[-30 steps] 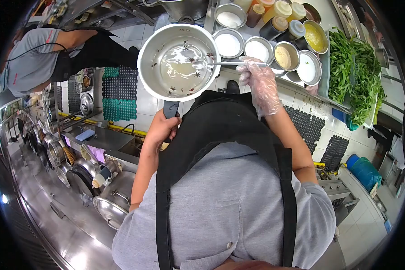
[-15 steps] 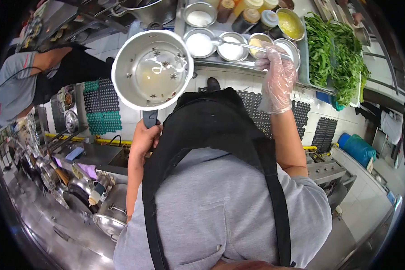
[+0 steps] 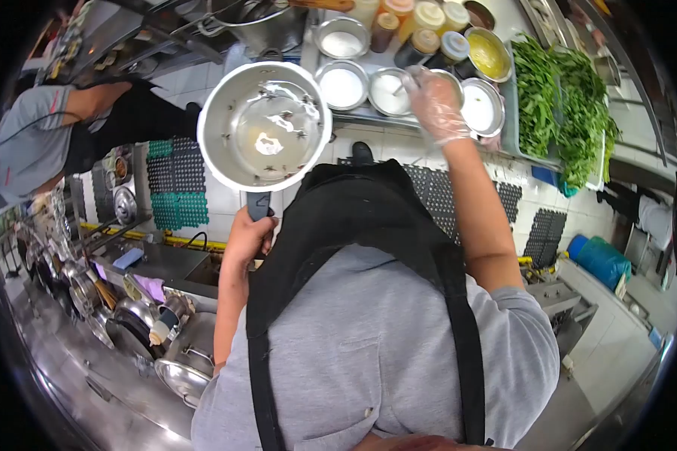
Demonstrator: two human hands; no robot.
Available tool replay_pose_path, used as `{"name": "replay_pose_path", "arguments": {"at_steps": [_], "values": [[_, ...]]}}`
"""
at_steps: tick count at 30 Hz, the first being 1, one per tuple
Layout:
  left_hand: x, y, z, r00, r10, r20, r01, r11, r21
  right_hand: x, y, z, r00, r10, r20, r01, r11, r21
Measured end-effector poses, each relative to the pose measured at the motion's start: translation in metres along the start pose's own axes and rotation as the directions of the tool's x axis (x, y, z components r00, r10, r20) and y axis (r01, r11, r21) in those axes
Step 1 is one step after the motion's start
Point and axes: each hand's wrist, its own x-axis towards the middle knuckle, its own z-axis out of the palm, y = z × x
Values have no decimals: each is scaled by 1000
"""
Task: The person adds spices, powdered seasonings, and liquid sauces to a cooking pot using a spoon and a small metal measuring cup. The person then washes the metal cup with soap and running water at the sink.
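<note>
My left hand (image 3: 250,234) is wrapped round the dark handle of a deep metal pot (image 3: 212,169). Clear liquid with star anise and other small dark bits lies in the pot. On the right, my right hand (image 3: 435,104), in a clear plastic glove, grips a metal spoon (image 3: 400,89). The spoon's end dips into a metal bowl of white powder (image 3: 387,96); its tip is hard to make out. Beside it stand other bowls of white powder (image 3: 343,86), (image 3: 480,109). A further bowl (image 3: 450,78) is partly hidden behind the glove.
Sauce bottles (image 3: 421,46) and a bowl of yellow liquid (image 3: 487,54) stand behind the bowls. Leafy greens (image 3: 538,98) fill a tray at right. A large pot (image 3: 263,30) is at the back left. Another person (image 3: 34,128) stands at far left. Black mats (image 3: 429,199) cover floor parts.
My right hand has moved left and turned, bringing the spoon from above the bowls down into one bowl of white powder. My left hand keeps its hold on the pot.
</note>
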Motion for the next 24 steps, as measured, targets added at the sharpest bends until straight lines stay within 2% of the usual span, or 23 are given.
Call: {"name": "replay_pose_path", "arguments": {"at_steps": [1,3,5,7,9,10,11,13,14,15,17,18,21,22,24], "values": [[-6,7,5,1000,-22,-17,22,1000,-5,-6,-6,-16,998,22,51,-20,999,-41],[-7,-5,11,1000,-5,-16,4,998,-69,-21,-30,-63,908,243,342,-167,957,-237],[-9,-13,17,1000,1,-22,-4,992,-125,-32,-39,-83,805,230,547,-125,967,-222],[-15,-20,30,999,28,-34,-34,981,-192,-42,-68,-102,694,209,689,-184,977,-111],[-26,-36,56,999,29,-24,-34,965,-260,-62,-58,-91,663,-34,748,-65,993,103],[-30,-41,67,999,35,-39,-44,960,-277,-57,-77,-98,558,-26,829,-119,987,111],[-29,-47,77,996,30,-78,-54,943,-327,-51,-76,-89,530,-56,846,-64,992,105],[-39,-66,111,995,38,-95,-76,894,-442,-45,-66,-69,481,-226,847,199,969,145],[-45,-75,131,993,25,-120,-82,861,-501,-43,-66,-62,455,-278,846,254,951,176],[-57,-79,154,979,-4,-204,-115,815,-567,-39,-71,-58,385,-324,864,290,932,220],[-84,-85,208,976,-30,-217,-133,706,-696,-42,-69,-64,238,-389,890,392,877,278],[-98,-93,242,967,-39,-252,-166,653,-739,-49,-68,-68,145,-406,902,402,857,321],[-147,-99,320,918,6,-397,-337,541,-771,-68,-55,-61,-27,-369,929,503,798,332],[-159,-95,348,877,-56,-476,-397,471,-787,-71,-50,-58,-139,-376,916,561,732,386],[-182,-90,406,821,-30,-571,-512,406,-757,-82,-41,-54,-191,-297,936,460,815,352]]}}
